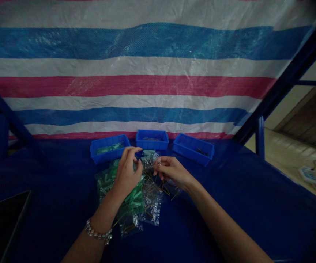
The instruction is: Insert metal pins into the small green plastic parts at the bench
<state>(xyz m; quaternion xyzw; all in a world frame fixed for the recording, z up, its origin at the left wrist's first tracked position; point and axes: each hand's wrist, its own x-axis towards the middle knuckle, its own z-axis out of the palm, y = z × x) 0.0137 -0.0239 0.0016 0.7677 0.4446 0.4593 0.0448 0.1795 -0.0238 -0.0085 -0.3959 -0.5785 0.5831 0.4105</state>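
My left hand is over the pile, its thumb and forefinger curved and apart, with nothing visible between them. A beaded bracelet circles that wrist. My right hand is closed, thumb against forefinger, at the edge of a small clear plastic bag. Under both hands lies a heap of clear bags with thin brass-coloured pieces inside, mixed with green plastic pieces. Several dark, thin screw-like pieces lie below my right fingers; dim light blurs their exact kind.
Three blue bins stand behind the heap: the left bin holds green pieces, the middle bin small pale items, the right bin dark pieces. A dark flat device lies at left. Striped sheeting hangs behind, between blue frame bars.
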